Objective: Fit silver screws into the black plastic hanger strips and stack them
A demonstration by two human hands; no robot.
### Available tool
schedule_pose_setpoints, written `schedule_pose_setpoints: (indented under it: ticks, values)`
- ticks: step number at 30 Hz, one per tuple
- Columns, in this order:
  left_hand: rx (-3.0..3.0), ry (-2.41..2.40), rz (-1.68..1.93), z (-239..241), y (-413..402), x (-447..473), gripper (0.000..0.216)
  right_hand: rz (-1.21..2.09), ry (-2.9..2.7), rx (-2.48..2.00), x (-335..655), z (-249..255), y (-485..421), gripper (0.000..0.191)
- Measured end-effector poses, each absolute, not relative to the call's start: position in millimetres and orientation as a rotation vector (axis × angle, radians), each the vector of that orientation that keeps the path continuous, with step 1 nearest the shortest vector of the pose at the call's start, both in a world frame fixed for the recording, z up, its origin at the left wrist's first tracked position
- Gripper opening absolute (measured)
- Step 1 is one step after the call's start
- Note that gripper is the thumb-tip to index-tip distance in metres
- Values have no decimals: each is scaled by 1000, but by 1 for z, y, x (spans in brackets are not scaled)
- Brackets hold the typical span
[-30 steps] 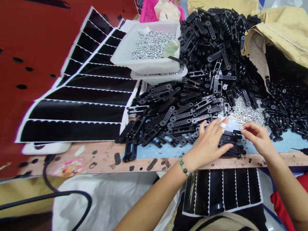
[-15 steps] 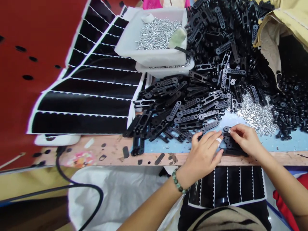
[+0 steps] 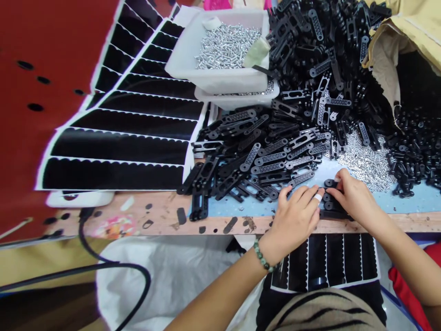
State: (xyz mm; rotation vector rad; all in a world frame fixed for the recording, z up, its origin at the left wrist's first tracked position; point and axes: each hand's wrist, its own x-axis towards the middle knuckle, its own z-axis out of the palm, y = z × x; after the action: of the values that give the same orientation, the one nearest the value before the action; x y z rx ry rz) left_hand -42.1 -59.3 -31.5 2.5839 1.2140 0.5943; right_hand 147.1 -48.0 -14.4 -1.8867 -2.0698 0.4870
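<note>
A short row of black plastic link pieces [image 3: 330, 198] lies flat near the front edge of the table, between my two hands. My left hand [image 3: 295, 212] rests palm down at the left ends of these pieces, its fingers stretched out and slightly apart. White tape wraps one of its fingers. Over the right part of the row, my right hand [image 3: 354, 196] bends its thumb and forefinger in a pinch at the pieces. Whatever lies between those fingertips is too small to make out. Loose black links [image 3: 272, 158] are heaped just beyond my left hand.
Small silver hardware [image 3: 370, 161] is spread behind my right hand. A white bin [image 3: 217, 80] of metal pins stands at the back. Black scalloped sheets [image 3: 117, 172] lie at left, and small black fittings [image 3: 413, 156] are piled at right. A cable [image 3: 134, 265] hangs below the table edge.
My right hand has shifted slightly, its forefinger farther back and its thumb lower over the row. My left hand has edged a little to the right. The view has shifted slightly.
</note>
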Motion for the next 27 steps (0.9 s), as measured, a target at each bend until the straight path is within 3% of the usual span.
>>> schedule_pose_setpoints:
  ticks: [6,11,15,19,23,27]
  values:
    - [2570,1223,584,-34,-59,-41,34,97,-2258,-1608,162,-13,-75,23]
    - [2551,1194,598,-29,-59,-42,35,11,-1828,-1680,205,-20,-134,27]
    - [2534,910,769,-30,-82,-29,41,202,-1349,-1998,239,-63,-218,15]
    - [2385,439,527,-55,-121,7,30,732,-869,-2153,236,-125,-268,42]
    - [2416,483,259,-84,-144,42,28,819,-836,-2120,220,-152,-255,59]
    - [2509,421,164,-96,-146,54,32,705,-985,-2123,218,-143,-256,52]
